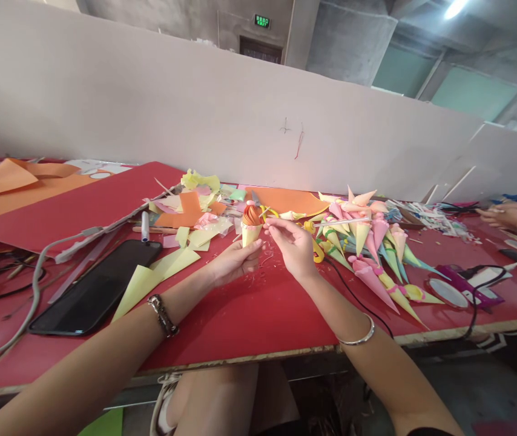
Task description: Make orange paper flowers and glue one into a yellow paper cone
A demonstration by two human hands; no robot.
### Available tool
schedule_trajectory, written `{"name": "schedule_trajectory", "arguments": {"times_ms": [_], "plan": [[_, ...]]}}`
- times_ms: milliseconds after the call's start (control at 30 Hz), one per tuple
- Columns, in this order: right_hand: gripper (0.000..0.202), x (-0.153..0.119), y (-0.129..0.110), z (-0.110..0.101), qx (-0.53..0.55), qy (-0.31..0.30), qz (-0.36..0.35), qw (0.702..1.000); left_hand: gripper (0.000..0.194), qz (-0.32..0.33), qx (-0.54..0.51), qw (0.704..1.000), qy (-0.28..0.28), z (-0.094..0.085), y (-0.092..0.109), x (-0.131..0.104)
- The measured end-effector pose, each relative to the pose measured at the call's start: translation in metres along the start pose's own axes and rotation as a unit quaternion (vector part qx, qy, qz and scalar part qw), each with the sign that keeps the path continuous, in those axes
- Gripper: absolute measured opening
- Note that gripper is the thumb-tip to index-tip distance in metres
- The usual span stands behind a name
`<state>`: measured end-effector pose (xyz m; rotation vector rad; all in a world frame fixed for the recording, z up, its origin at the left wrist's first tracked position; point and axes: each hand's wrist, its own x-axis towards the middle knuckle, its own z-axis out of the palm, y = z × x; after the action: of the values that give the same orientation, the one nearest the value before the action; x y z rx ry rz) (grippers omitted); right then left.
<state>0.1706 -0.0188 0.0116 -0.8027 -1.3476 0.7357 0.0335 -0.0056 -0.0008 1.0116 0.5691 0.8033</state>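
Observation:
A small paper ice cream cone [252, 225], pale yellow below with an orange swirled top and a pink trim, stands upright above the red table. My left hand [239, 259] is closed around its lower part. Just right of the cone's top is my right hand [292, 243], thumb and fingertips pinched together; whatever lies between them is too small to name. Behind my hands lie yellow-handled scissors [269, 212]. Many finished-looking paper cones [367, 230] in pink, yellow and blue are heaped to the right.
A black phone [97, 287] and yellow paper sheets [161, 275] lie to the left. Paper scraps [190, 209] pile up behind. Cables [43, 260] cross the red table [240, 321]. At far right, another person's hands [508, 215] are near a purple box [465, 284].

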Motion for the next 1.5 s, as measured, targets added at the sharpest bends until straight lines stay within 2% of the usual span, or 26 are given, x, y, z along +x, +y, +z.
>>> {"name": "schedule_trajectory", "arguments": {"times_ms": [100,200,333,533,633,800,1033,1267,1500], "plan": [[0.013,-0.002,-0.001,-0.001,-0.002,-0.027,-0.009,1.000,0.038,-0.004,0.005,1.000,-0.006,0.001,-0.002,0.000],[0.012,-0.003,-0.003,-0.002,-0.049,-0.045,-0.051,0.996,0.040,-0.001,0.005,1.000,-0.017,0.004,-0.002,-0.001],[0.012,-0.002,-0.008,-0.003,-0.119,-0.051,-0.105,0.986,0.041,-0.003,0.011,1.000,-0.029,0.006,-0.001,-0.003],[0.007,0.000,-0.005,-0.003,-0.137,-0.040,-0.119,0.982,0.038,-0.006,0.028,0.999,-0.045,0.006,-0.002,-0.004],[0.008,0.001,-0.002,-0.003,-0.101,-0.041,-0.099,0.989,0.035,-0.018,0.040,0.997,-0.056,0.005,-0.003,-0.004],[0.022,0.003,0.003,-0.002,-0.006,-0.071,-0.012,0.997,0.034,-0.019,0.052,0.997,-0.053,0.004,-0.003,-0.005],[0.032,0.004,0.003,-0.001,0.101,-0.127,0.086,0.983,0.035,-0.025,0.053,0.996,-0.061,0.002,-0.002,-0.005],[0.034,0.003,0.003,-0.001,0.097,-0.126,0.077,0.984,0.035,-0.028,0.056,0.996,-0.069,0.001,-0.004,-0.003],[0.034,0.002,0.007,0.002,0.044,-0.096,0.020,0.994,0.038,0.019,0.077,0.996,-0.038,0.004,-0.002,-0.002]]}}
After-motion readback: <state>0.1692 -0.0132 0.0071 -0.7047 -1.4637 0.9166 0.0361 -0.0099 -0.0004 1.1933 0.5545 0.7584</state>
